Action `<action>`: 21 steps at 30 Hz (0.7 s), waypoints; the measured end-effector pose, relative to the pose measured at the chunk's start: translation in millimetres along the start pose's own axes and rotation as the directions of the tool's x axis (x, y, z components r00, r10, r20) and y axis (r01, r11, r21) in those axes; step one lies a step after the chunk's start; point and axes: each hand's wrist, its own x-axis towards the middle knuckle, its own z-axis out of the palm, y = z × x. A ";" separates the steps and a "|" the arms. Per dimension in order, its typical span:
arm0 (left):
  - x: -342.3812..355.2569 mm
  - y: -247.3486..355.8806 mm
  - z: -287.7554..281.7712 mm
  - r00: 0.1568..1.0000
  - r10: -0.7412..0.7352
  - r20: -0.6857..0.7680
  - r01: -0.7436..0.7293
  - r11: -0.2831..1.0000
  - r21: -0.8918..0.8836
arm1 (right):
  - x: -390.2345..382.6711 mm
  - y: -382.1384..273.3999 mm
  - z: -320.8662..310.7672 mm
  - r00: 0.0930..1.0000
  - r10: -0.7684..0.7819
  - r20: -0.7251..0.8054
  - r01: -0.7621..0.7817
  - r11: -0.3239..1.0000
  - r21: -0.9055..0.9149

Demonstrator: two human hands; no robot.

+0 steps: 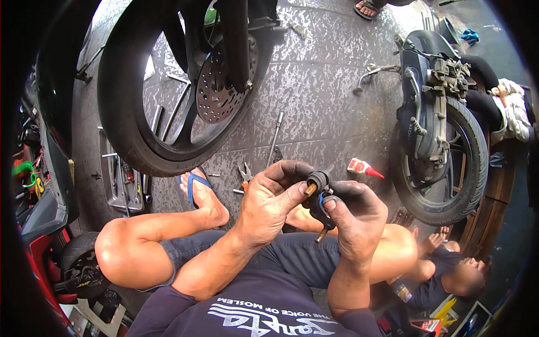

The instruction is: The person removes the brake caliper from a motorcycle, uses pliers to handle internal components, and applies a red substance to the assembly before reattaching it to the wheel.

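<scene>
Above my lap, both hands hold one small black mechanical part (318, 212), whose exact kind I cannot make out. A ribbed black rubber boot (319, 178) sits at its upper end. My left hand (272, 202) is closed there, thumb against a brass-coloured pin (310, 190). From the lower end sticks out a second brass-coloured tip (321, 235). My right hand (358, 216) pinches the part's right side between thumb and fingers, near a small blue spot. Dark grime covers the fingertips of both hands. My fingers partly hide the part's middle.
A motorcycle front wheel (132, 126) with a brake disc (219, 92) stands ahead left. Pliers (245, 174), a long metal bar (275, 137), a red-and-white tube (364, 167) and a tool tray (120, 191) lie on the floor. Right are a rear wheel assembly (443, 163) and a seated person (432, 275).
</scene>
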 end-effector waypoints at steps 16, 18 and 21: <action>-4.9 5.6 5.0 0.998 -0.061 -0.003 0.061 0.998 -0.006 | -2.8 0.7 -3.3 0.999 0.034 -0.011 -0.034 0.999 -0.030; -5.8 5.3 3.0 0.998 -0.060 0.001 0.060 0.998 0.002 | -2.5 -1.0 -4.3 0.997 0.071 0.000 -0.071 0.997 -0.009; -6.7 6.3 3.3 0.997 -0.072 0.001 0.072 0.997 0.032 | -2.1 -0.1 -6.6 0.995 0.094 0.013 -0.094 0.996 0.003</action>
